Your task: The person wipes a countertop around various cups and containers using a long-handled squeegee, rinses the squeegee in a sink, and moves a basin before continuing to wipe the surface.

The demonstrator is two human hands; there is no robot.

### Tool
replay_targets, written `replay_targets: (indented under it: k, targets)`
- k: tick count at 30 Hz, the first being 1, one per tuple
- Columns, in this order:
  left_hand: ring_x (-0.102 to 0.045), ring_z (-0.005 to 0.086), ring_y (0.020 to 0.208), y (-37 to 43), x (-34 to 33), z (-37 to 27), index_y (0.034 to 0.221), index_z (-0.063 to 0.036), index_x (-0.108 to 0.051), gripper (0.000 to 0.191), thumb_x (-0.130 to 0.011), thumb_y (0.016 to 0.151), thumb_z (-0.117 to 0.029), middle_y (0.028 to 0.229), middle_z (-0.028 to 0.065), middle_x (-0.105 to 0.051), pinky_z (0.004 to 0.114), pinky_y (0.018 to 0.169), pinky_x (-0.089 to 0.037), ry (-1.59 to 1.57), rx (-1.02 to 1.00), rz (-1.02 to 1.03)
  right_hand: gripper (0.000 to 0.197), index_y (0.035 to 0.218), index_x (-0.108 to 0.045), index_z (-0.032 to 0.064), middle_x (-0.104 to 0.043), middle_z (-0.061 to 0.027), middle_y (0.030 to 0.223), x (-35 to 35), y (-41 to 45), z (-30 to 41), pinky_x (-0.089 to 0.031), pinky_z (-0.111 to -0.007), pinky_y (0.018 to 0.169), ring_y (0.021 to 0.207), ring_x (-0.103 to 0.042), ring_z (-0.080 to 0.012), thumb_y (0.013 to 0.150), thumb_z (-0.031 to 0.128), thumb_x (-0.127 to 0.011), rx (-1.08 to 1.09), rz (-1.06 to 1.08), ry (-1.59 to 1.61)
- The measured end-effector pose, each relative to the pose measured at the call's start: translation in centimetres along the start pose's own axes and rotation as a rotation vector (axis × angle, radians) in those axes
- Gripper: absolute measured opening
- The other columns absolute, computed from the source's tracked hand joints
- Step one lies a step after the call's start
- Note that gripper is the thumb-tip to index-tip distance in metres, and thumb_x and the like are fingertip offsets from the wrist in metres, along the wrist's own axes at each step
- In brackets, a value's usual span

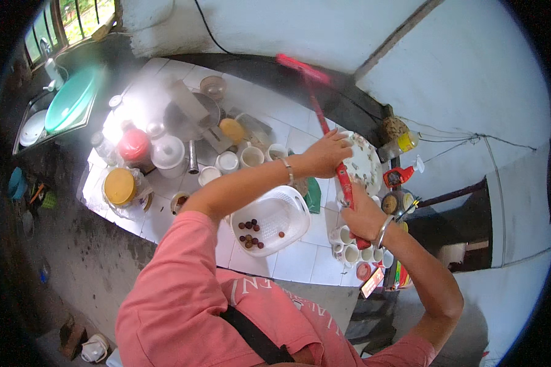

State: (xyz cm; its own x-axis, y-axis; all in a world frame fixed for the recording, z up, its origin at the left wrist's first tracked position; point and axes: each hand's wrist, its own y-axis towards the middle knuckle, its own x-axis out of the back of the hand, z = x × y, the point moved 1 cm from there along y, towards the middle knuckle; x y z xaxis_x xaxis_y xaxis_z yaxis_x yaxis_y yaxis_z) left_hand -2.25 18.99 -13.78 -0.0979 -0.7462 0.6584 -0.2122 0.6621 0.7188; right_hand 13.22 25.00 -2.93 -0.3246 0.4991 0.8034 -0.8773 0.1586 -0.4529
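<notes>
A red long-handled tool, with a T-shaped head like a squeegee's, slants up across the counter. Its blurred head is close to the dark strip at the foot of the wall. My left hand grips the middle of the handle. Lower down, my right hand is closed around the handle near its end. A white plastic basket with several small dark round fruits lies below my left forearm. Beside the hands is a floral plate, partly hidden by them.
White cups cluster at the right edge of the tiled counter, near a phone. A red spray bottle stands beyond. Jars, mugs and a pan crowd the left half. A sink with a green basin is at far left.
</notes>
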Motion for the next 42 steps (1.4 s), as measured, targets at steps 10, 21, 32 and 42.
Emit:
replay_targets:
  k: [10,21,32,42]
  targets:
    - [-0.057,0.0322,0.061,-0.6,6.5,-3.7,0.057,-0.0082,-0.059,0.013,-0.066,0.060,-0.019,0.058,0.0114,-0.057,0.041,0.064,-0.044,0.012,0.064,0.168,0.052,0.128,-0.029,0.0016,-0.049,-0.0056,0.063,2.6,-8.1,2.9,-0.039,-0.025,0.035,0.039,-0.048,-0.0106,0.080,0.008,-0.048,-0.003,0.185,0.324]
    - [-0.058,0.0272,0.063,4.4,3.3,-4.6,0.058,-0.0111,-0.057,0.014,-0.064,0.063,-0.022,0.060,0.0089,-0.057,0.037,0.068,-0.043,-0.002,-0.116,-0.053,0.055,0.130,-0.037,0.0037,-0.050,-0.0009,0.067,3.0,-8.7,-0.7,-0.041,-0.025,0.048,0.052,-0.047,-0.0103,0.077,0.002,-0.052,0.005,-0.155,0.298]
    - [-0.055,0.0293,0.072,-0.2,0.6,0.0,0.057,-0.0110,-0.054,0.016,-0.066,0.057,-0.021,0.065,0.0095,-0.054,0.040,0.068,-0.042,-0.064,0.046,0.123,0.063,0.134,-0.025,0.0009,-0.053,-0.0071,0.072,0.9,-3.5,3.0,-0.039,-0.024,0.035,0.040,-0.049,-0.0121,0.077,0.009,-0.052,0.015,0.044,0.227]
    - [-0.055,0.0297,0.064,-0.8,7.4,-7.6,0.059,-0.0061,-0.055,0.020,-0.068,0.064,-0.022,0.064,0.0122,-0.057,0.040,0.063,-0.041,0.078,0.157,0.091,0.065,0.138,-0.027,0.0083,-0.052,-0.0010,0.060,3.8,-10.5,0.2,-0.039,-0.023,0.036,0.040,-0.046,-0.0073,0.079,0.010,-0.056,0.018,0.164,0.392]
